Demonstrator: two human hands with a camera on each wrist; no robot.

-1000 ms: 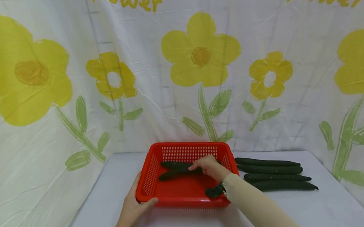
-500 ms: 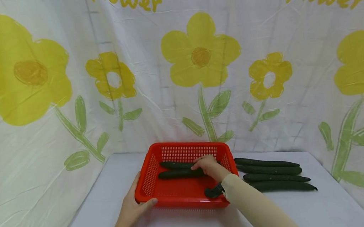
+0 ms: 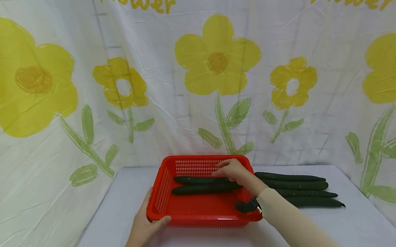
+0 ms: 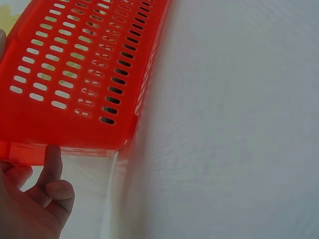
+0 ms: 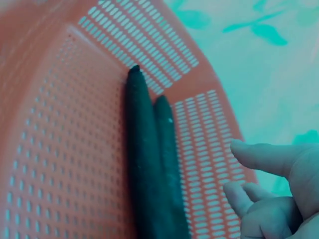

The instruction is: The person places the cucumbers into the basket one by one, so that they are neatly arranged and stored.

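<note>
In the head view, two dark green cucumbers lie side by side in a red plastic basket. The front cucumber and the back cucumber run lengthwise along the far half. My left hand holds the basket's near left corner, thumb over the rim. In the left wrist view its fingers bend against the red edge. My right hand hovers over the cucumbers' right ends, partly hiding them. The right wrist view shows that hand apart from both cucumbers, with nothing between thumb and fingers.
Several more cucumbers lie in a row on the white table right of the basket, partly behind the right forearm. A flower-printed curtain hangs behind the table. The right wrist wears a dark band.
My right hand has let go of the front cucumber and moved up and to the right. That cucumber has straightened beside the back one. The left hand stays at the basket corner.
</note>
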